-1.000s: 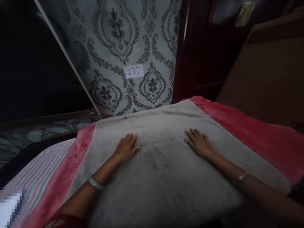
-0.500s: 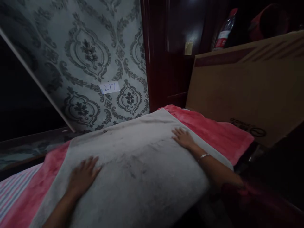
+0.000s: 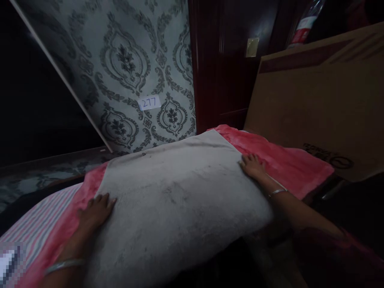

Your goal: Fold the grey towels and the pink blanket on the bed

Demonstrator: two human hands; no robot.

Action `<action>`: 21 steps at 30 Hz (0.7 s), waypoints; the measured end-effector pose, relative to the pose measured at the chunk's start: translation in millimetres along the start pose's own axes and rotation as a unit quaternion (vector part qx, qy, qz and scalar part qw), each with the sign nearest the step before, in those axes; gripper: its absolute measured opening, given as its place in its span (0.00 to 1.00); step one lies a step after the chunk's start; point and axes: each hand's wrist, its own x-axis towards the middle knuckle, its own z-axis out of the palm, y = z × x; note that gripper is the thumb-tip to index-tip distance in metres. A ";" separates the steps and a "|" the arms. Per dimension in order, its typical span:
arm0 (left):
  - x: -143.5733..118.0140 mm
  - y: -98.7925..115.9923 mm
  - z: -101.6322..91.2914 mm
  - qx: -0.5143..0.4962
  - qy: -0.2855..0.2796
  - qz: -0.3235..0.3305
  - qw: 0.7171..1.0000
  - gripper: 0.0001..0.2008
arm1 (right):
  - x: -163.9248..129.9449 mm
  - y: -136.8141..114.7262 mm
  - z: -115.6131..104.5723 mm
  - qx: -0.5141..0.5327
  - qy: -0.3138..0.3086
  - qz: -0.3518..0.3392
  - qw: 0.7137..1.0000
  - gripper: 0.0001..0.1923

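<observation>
A grey cloth [image 3: 180,200] with dark smudges lies spread over a pink plush blanket [image 3: 279,160], whose borders show on both sides. My left hand [image 3: 95,214] rests on the grey cloth's left edge, fingers spread, where it meets the pink. On the far right edge of the grey cloth, my right hand [image 3: 253,166] lies flat with fingers apart. Neither hand grips anything. Each wrist wears a bracelet. The cloth's near edge drops into shadow at the bottom.
A striped cloth [image 3: 45,216] lies at the left under the pink border. Behind stand a patterned wall [image 3: 126,64] with a paper label [image 3: 149,103] and a dark red door [image 3: 228,60]. A large cardboard box [image 3: 315,96] and a bottle [image 3: 303,30] are at the right.
Both hands have slid outward to the grey cloth's edges, the left leftward and the right rightward. The view has shifted slightly.
</observation>
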 end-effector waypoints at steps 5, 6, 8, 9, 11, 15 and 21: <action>-6.3 85.5 -13.7 -0.020 -0.004 0.107 0.994 0.29 | -48.3 -99.1 -4.1 0.021 -0.018 -0.244 0.969 0.30; -6.0 105.4 -15.3 -0.031 -0.008 0.139 0.990 0.29 | -57.8 -116.8 -3.2 0.028 -0.034 -0.288 0.957 0.30; -4.0 143.1 -19.0 -0.050 -0.019 0.188 0.981 0.30 | -70.8 -142.5 -0.4 0.040 -0.057 -0.350 0.934 0.30; -2.5 160.1 -21.0 -0.058 -0.024 0.205 0.977 0.30 | -73.5 -149.8 1.1 0.047 -0.065 -0.367 0.927 0.31; 0.8 189.9 -23.3 -0.066 -0.025 0.229 0.971 0.30 | -71.2 -154.7 4.2 0.061 -0.078 -0.379 0.920 0.30; 4.0 231.1 -12.1 -0.065 -0.007 0.262 0.963 0.30 | -44.0 -140.1 9.4 0.077 -0.081 -0.346 0.931 0.29; 1.8 246.4 19.4 -0.064 0.091 0.267 0.957 0.27 | 29.9 -98.7 5.0 0.117 -0.015 -0.226 0.967 0.27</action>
